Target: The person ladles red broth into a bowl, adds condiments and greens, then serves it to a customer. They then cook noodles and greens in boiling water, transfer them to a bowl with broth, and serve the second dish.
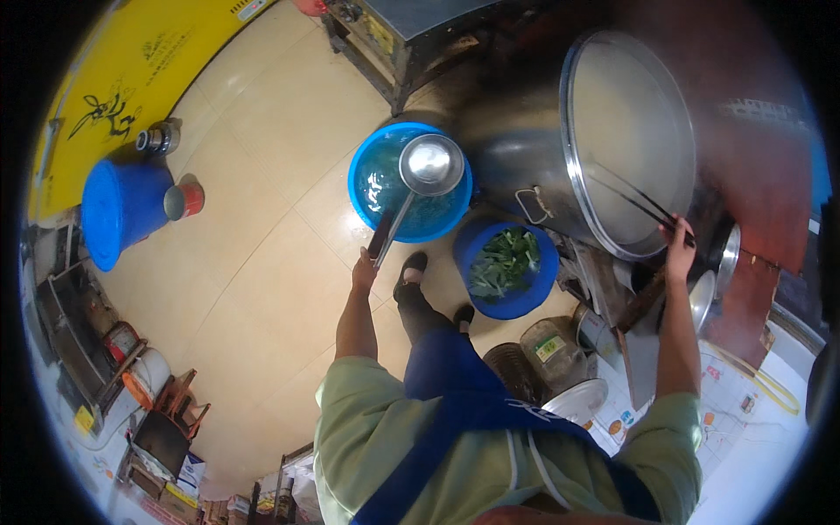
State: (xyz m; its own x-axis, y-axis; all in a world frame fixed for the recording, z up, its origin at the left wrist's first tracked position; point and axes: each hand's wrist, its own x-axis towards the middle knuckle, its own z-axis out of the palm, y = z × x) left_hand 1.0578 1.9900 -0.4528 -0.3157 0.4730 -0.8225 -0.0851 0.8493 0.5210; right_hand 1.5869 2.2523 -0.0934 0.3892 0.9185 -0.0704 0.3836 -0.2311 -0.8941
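Note:
My left hand is closed on the handle end of a metal ladle, and a dark, flat handle-like piece lies along it. The ladle's bowl hangs over a blue basin of water. In my right hand is a pair of long dark chopsticks, their far ends in the cloudy, steaming contents of a large metal pot. Leafy greens lie in a blue tub between the basin and my body.
A metal-topped table stands beyond the basin. Left on the tiled floor are a blue bucket and a red can. Glass jars and a white lid sit close on my right. Steam blurs the area around the pot.

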